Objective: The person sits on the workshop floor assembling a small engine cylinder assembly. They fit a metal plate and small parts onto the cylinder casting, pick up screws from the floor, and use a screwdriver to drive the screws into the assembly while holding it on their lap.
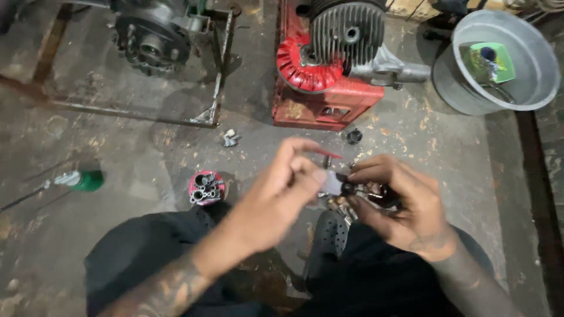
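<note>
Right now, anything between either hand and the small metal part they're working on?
Nothing visible. The left hand and right hand both already pinch the small metal part between their fingertips, above the knees.

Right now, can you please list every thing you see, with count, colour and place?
engine: one, red and grey, on a red crate, top centre
metal basin: one, grey, top right, green container inside
engine part in frame: one, dark grey, top left
red cup of small parts: one, floor, left of hands
green-handled tool: one, floor, far left
small metal part: one, silver and dark, between both hands
left hand: one, pinching the part
right hand: one, holding the part
</note>
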